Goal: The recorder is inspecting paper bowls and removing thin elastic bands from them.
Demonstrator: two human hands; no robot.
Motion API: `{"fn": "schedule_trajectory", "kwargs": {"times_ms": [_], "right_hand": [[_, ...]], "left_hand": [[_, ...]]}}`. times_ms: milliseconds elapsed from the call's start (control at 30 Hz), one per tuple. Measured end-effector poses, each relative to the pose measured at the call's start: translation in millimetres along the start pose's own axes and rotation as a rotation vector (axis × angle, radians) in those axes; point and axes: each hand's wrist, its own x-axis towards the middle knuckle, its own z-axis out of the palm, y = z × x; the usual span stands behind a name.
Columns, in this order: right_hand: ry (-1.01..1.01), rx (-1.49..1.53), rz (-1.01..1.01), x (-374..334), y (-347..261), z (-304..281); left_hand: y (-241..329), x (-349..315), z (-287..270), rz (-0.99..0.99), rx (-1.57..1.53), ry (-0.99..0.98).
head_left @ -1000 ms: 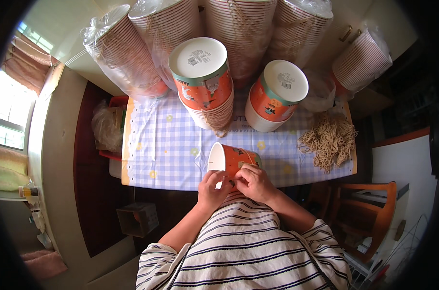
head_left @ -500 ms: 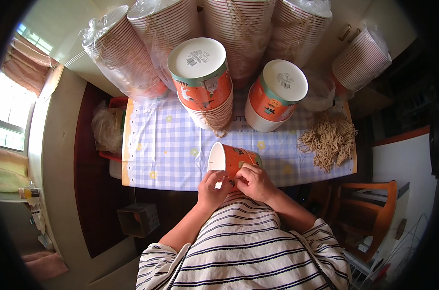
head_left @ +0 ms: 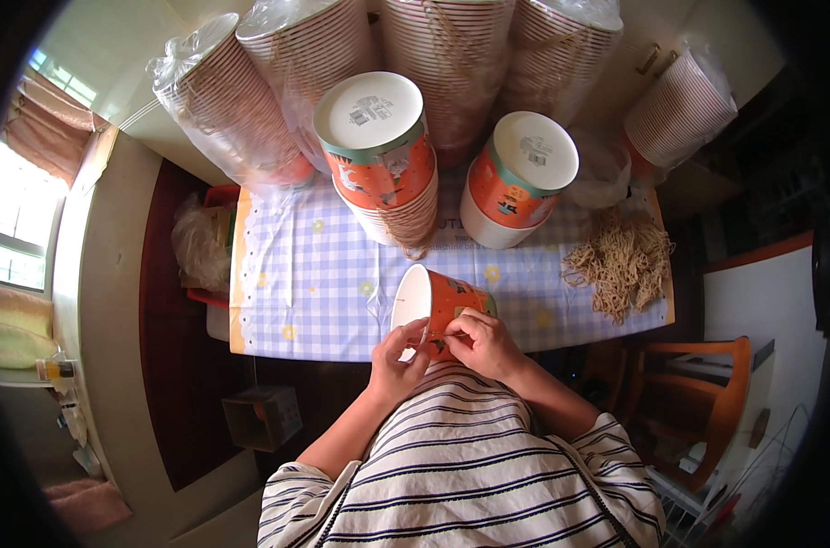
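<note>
An orange paper bucket (head_left: 451, 294) with a white inside lies on its side at the table's front edge, against my striped shirt. Its mouth faces left, and a short thin line, perhaps cord, shows on the inner wall. At the near part of the rim, my left hand (head_left: 399, 363) is closed, thumb and fingers on the bucket's edge. My right hand (head_left: 486, 345) rests against the printed side, thumb and forefinger pinched together close to the left fingertips. Whatever lies in that pinch is too small to make out.
Upside-down buckets stand behind: a stack (head_left: 383, 173) with twine hanging down it and a shorter one (head_left: 517, 187). Tall plastic-wrapped stacks (head_left: 447, 64) line the back. A heap of tan cords (head_left: 620, 263) lies right on the checked tablecloth (head_left: 323, 301). A wooden chair (head_left: 689, 402) is at right.
My left fingers have spread slightly along the rim, and my right fingertips have shifted a little. The bucket has turned slightly; the thin line across its side no longer shows clearly.
</note>
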Motion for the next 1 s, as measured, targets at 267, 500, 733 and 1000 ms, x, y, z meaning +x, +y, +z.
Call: {"fn": "schedule_trajectory", "kwargs": {"times_ms": [267, 500, 733, 1000], "right_hand": [[0.045, 0.042, 0.015, 1, -7, 4], [-0.003, -0.032, -0.045, 2, -2, 6], [-0.024, -0.072, -0.102, 2, -3, 3], [0.035, -0.002, -0.045, -1, -11, 1]], "left_hand": [[20, 8, -3, 0.08, 0.194, -0.082], [21, 6, -2, 0.071, 0.186, -0.068], [18, 4, -1, 0.048, 0.181, -0.073], [13, 1, 1, 0.023, 0.114, -0.056]]}}
